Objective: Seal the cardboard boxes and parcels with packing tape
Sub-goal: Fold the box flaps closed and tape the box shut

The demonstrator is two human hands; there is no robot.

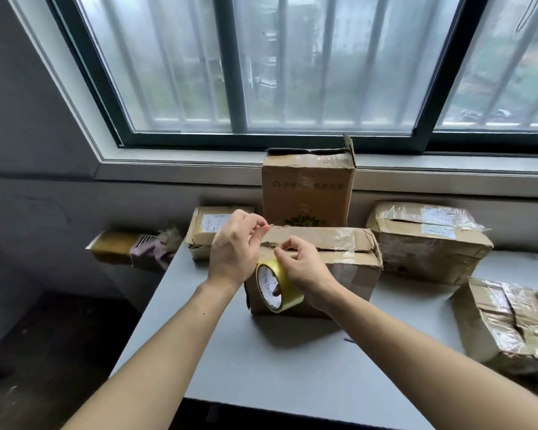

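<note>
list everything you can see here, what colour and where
tape roll: 1, clear yellowish with white core, in front of the front box
front box: 1, brown, table centre
tall box: 1, brown, one top flap up, behind the front box under the window
small box: 1, brown with label, rear left of table
right rear box: 1, brown, taped, labelled
near right box: 1, brown, heavily taped, right edge
table: 1, light grey
window: 1, dark frame, bars outside
pink cloth: 1, left of table, blurred
left hand: fingers pinched above front box; tape end unclear
right hand: grips the tape roll
</note>
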